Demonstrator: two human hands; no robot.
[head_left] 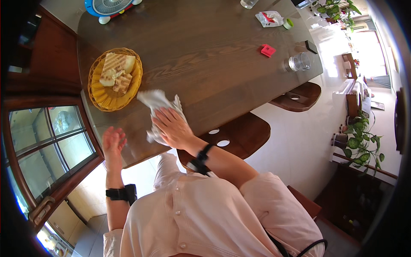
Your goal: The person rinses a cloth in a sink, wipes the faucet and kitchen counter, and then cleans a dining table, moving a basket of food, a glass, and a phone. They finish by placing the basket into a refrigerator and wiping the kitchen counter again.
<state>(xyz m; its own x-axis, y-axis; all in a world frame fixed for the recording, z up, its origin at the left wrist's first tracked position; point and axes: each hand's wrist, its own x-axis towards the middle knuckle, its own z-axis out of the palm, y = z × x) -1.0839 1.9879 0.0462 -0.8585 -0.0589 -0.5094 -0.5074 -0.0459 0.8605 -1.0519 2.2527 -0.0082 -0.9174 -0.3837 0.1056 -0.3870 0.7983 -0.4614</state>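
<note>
My right hand [171, 127] holds a crumpled white cloth [155, 99] against the brown wooden table, near its front edge. Its fingers lie over the cloth, and one end of the cloth is blurred. Over the table's left front corner is my left hand [113, 140], open and slightly blurred, its fingers loosely bent with nothing in them. Just beyond the hands stands a round yellow woven basket [101, 99]. In it lie several pieces of grill-marked flatbread [114, 67], some of them torn or cut.
The table [192, 51] also bears a glass cup [299, 62], a red plastic piece [268, 50], a plastic packet [269, 19] and a blue-rimmed fan [108, 6]. Dark wooden stools [246, 132] stand under the front edge. A glass-paned cabinet door [51, 128] is close on the left.
</note>
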